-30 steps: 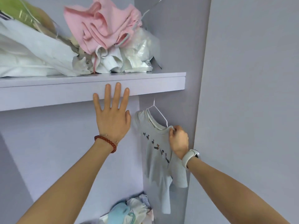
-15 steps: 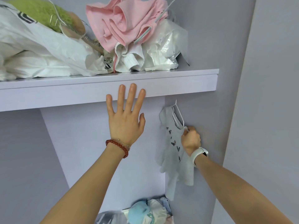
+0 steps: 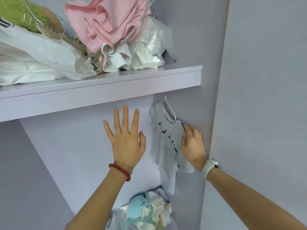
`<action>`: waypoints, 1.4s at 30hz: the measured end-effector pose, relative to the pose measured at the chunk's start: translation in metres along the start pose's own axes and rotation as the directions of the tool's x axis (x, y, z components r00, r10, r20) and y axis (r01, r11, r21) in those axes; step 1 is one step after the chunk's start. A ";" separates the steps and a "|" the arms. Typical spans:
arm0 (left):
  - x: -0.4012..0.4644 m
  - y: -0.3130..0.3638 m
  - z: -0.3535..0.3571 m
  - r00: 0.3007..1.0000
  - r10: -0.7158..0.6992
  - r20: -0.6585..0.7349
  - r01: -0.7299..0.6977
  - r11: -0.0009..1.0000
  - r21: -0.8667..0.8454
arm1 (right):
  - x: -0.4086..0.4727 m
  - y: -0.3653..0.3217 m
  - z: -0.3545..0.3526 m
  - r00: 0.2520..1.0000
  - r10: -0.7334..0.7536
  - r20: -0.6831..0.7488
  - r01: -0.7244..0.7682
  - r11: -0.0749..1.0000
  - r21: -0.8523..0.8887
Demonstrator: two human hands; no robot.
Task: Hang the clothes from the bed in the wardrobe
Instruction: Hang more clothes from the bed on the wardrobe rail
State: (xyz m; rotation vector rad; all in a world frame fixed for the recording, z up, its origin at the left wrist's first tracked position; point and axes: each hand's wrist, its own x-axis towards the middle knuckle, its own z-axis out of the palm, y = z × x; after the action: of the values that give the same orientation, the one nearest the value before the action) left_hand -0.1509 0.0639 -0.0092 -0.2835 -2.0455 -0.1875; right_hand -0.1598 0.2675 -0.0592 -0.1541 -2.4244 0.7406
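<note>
I am facing into a pale lilac wardrobe (image 3: 74, 163), its walls plain and its shelf (image 3: 99, 92) running across above my hands. Nearest to me, low in the corner, sits a heap of small pastel clothes (image 3: 147, 211). Above that, my left hand (image 3: 126, 143) is raised flat with all its fingers spread and straight, holding nothing, its back towards me; I cannot tell whether it touches the back panel. My right hand (image 3: 193, 145) is beside the little grey T-shirt (image 3: 167, 143), fingers loosely extended and gripping nothing, the fingertips just at the shirt's shoulder. The shirt hangs on a thin white hanger (image 3: 169, 108) whose hook runs up under the shelf, close to the right wall; what it hooks onto is hidden. Farthest up, the shelf carries a pink garment (image 3: 106, 24), white bags (image 3: 41, 52) and something green (image 3: 18, 14).

I judge this shirt as good as hung, with my hand opened at its shoulder. Next I should draw both hands out without brushing the shirt off its perch, then turn to the bed for another piece.
</note>
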 end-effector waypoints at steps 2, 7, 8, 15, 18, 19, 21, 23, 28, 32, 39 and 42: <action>-0.030 0.007 -0.002 0.996 -0.016 0.084 0.025 0.994 -0.103 | -0.033 0.004 -0.011 0.998 -0.061 -0.013 0.061 0.998 -0.031; -0.121 0.041 -0.006 0.941 0.104 0.322 -0.006 0.956 -0.293 | -0.154 0.032 -0.034 0.998 -0.051 -0.022 0.048 0.992 -0.120; -0.138 0.051 -0.009 0.917 0.149 0.370 -0.017 0.942 -0.336 | -0.181 0.039 -0.040 1.000 -0.010 -0.009 0.008 0.989 -0.149; -0.249 0.136 -0.052 0.601 0.543 0.586 -0.088 0.774 -0.627 | -0.382 0.083 -0.110 0.886 0.462 -0.044 -0.445 0.820 -0.359; -0.302 0.193 -0.077 0.396 0.722 0.567 -0.167 0.664 -0.729 | -0.472 0.096 -0.150 0.749 0.642 -0.160 -0.646 0.655 -0.392; -0.320 0.213 -0.088 0.342 0.774 0.533 -0.180 0.611 -0.771 | -0.501 0.099 -0.162 0.692 0.693 -0.202 -0.706 0.591 -0.391; -0.351 0.252 -0.115 0.235 0.869 0.435 -0.197 0.481 -0.854 | -0.558 0.101 -0.186 0.565 0.775 -0.283 -0.810 0.456 -0.367; -0.381 0.291 -0.145 0.152 0.937 0.314 -0.209 0.341 -0.917 | -0.613 0.101 -0.207 0.429 0.831 -0.355 -0.892 0.328 -0.310; -0.456 0.393 -0.225 -0.047 0.998 0.043 -0.147 0.036 -0.988 | -0.741 0.104 -0.257 0.047 0.874 -0.484 -0.996 0.007 -0.085; -0.526 0.460 -0.303 -0.223 0.968 -0.116 -0.127 -0.147 -0.981 | -0.839 0.107 -0.296 -0.260 0.803 -0.537 -0.965 -0.190 0.183; -0.644 0.508 -0.414 -0.488 0.817 -0.308 -0.134 -0.419 -0.898 | -1.002 0.107 -0.343 -0.647 0.563 -0.515 -0.763 -0.488 0.424; -0.683 0.517 -0.444 -0.577 0.741 -0.343 -0.153 -0.511 -0.846 | -1.063 0.105 -0.363 -0.743 0.456 -0.491 -0.663 -0.603 0.444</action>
State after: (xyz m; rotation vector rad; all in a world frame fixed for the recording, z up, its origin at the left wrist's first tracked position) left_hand 0.6789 0.3660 -0.3974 -3.2814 -1.1611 0.4280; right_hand 0.9108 0.2398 -0.4134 -2.7884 -0.5614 0.5242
